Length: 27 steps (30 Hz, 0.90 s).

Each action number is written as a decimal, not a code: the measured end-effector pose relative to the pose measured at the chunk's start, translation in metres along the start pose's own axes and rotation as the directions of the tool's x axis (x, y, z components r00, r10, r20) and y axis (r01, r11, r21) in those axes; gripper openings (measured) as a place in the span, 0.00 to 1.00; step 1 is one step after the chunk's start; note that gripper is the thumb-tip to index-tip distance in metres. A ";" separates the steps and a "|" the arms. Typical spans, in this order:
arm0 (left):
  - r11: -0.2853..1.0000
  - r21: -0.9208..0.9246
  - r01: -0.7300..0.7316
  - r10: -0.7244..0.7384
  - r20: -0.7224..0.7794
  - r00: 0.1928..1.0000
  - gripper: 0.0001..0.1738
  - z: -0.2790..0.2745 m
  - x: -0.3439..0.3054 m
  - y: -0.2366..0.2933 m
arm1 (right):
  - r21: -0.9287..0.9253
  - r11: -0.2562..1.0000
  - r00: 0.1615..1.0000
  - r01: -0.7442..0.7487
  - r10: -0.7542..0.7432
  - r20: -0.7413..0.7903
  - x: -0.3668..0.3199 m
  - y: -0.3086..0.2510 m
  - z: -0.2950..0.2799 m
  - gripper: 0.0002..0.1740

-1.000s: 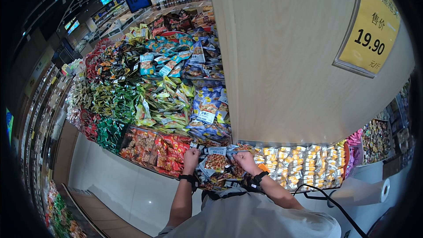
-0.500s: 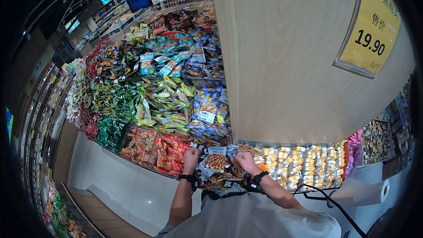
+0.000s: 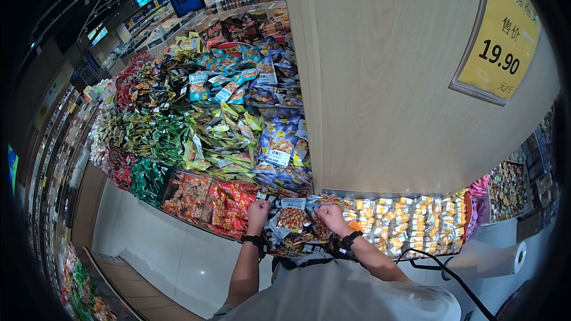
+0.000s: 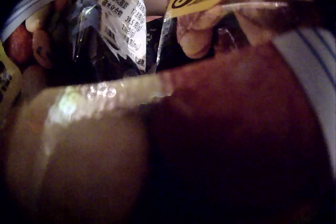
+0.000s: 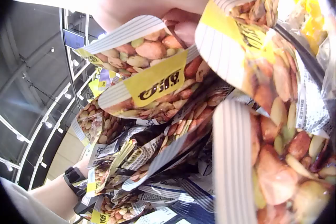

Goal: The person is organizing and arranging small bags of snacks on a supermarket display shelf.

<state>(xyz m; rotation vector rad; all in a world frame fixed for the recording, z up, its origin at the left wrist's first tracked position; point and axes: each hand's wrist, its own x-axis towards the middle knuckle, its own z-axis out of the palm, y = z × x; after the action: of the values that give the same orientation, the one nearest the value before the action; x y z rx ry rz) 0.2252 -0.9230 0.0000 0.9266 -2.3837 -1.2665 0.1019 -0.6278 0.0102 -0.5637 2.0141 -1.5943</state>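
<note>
While left hand (image 3: pixel 258 209) curls on nut packet (image 3: pixel 291 217), right hand (image 3: pixel 331 216) pinches edge.

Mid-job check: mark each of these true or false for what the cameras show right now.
1. The left hand and the right hand are both at the pile of nut packets. True.
2. The yellow price sign reads 29.90. False: it reads 19.90.
3. Red packets fill the bin next to the left hand. True.
4. The right hand holds nothing. False: its fingers pinch a nut packet with a yellow label.
</note>
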 end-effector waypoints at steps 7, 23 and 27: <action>1.000 0.015 0.014 -0.014 0.008 1.000 0.20 -0.001 0.000 0.001 | -0.006 1.000 1.000 -0.003 0.003 -0.004 0.000 0.000 0.000 0.25; 1.000 -0.031 -0.006 0.006 -0.003 1.000 0.20 0.001 0.001 -0.004 | -0.022 1.000 1.000 0.009 -0.009 -0.002 -0.001 -0.003 -0.001 0.25; 1.000 -0.016 0.004 -0.004 0.003 1.000 0.20 0.000 0.001 -0.002 | -0.029 0.999 1.000 0.020 -0.020 -0.004 -0.001 -0.004 -0.001 0.25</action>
<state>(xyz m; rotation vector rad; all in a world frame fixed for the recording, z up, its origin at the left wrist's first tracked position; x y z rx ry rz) 0.2253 -0.9244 -0.0023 0.9257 -2.3714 -1.2877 0.1021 -0.6271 0.0142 -0.5936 2.0438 -1.5808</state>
